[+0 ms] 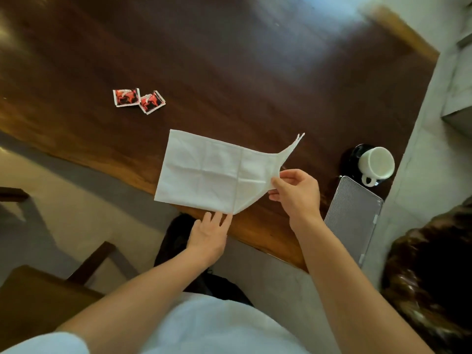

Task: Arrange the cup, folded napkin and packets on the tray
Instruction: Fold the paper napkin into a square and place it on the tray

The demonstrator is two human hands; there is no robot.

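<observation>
A single wide-angle view is given, taken from the person's head and directed forward and steeply down. The table (229, 72) is seen from above at close range, its near edge running diagonally across the frame. Both forearms are seen entering from the bottom edge. Straight lines are bent towards the margins.

text: none legible | packets (139, 100), far left on table (255, 72): red/black/white print, lettering too small and blurred to read | napkin (212, 172): plain white, no print | cup (376, 163), right: plain white, no marking | tray (353, 215), near right: no label visible
</observation>
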